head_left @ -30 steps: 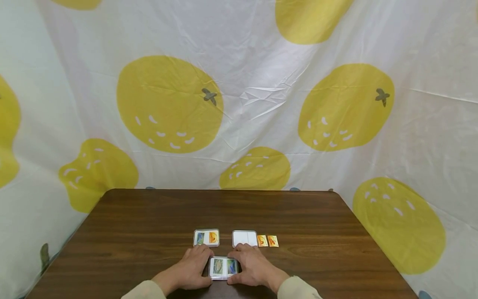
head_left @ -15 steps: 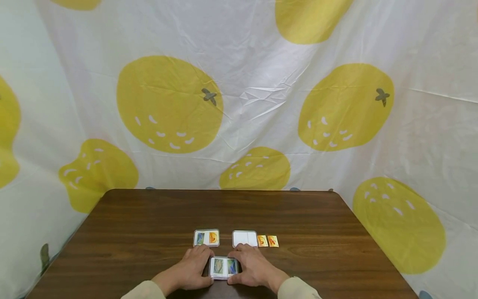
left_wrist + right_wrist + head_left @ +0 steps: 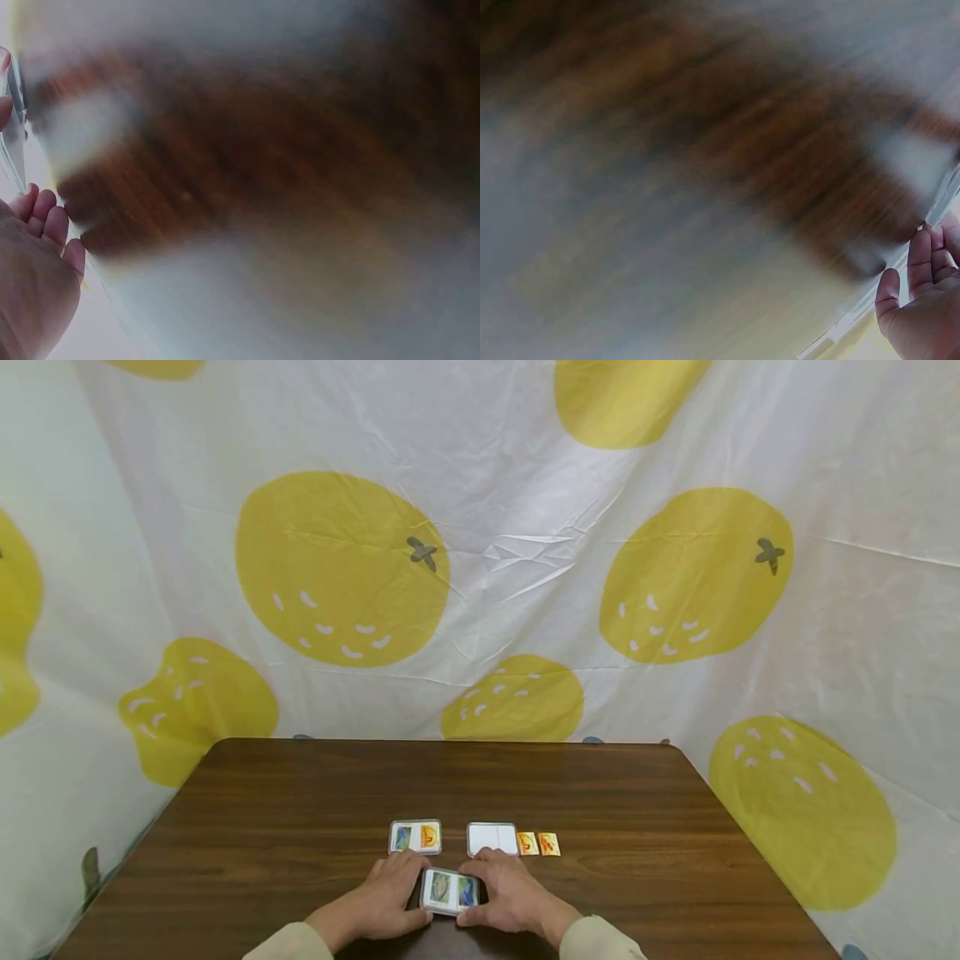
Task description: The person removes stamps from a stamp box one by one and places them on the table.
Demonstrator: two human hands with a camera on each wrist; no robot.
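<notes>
One case [image 3: 451, 891] (slightly askew) between left hand [image 3: 387, 897], right hand [image 3: 515, 896].

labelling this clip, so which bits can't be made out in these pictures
Head: near edge of the blank white case, partly hidden by the right hand.
Head: fine detail on the rightmost orange card, too small.
Head: near side of the table, cut off by the bottom edge.
Left wrist: most of the held case, cut off by the left edge.
Right wrist: the table's surface, blurred.
</notes>
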